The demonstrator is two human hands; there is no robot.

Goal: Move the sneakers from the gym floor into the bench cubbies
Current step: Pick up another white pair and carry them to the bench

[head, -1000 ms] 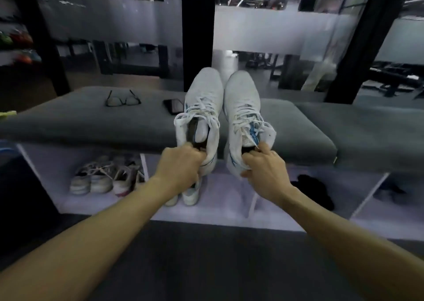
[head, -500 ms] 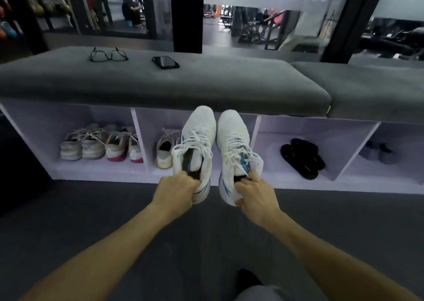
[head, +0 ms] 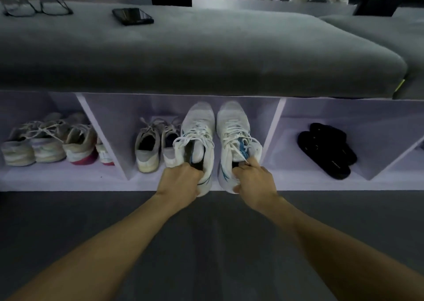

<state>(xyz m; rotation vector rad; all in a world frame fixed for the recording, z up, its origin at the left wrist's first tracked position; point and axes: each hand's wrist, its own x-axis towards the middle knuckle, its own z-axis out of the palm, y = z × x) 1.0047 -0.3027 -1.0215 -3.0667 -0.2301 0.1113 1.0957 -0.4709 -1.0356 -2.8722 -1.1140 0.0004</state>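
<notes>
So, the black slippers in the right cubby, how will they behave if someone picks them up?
The black slippers look flat and thin, so probably light and somewhat bendy. They overlap each other, so lifting one may drag the other. Their surface looks matte, so likely not slippery.

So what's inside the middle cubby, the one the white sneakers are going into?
A worn grey pair sits at its left; the white sneakers, held by both hands, cover part of it and the floor behind.

Dim, cool light throughout; the brightest patches are the pale cubbies (head: 321,108) and the daylight strip at the top edge. The worktop (head: 206,55) cushion looks soft and smeared, its front face in shadow. Wide-angle distortion bends its edges, and the glasses (head: 36,7) are blurred.
</notes>
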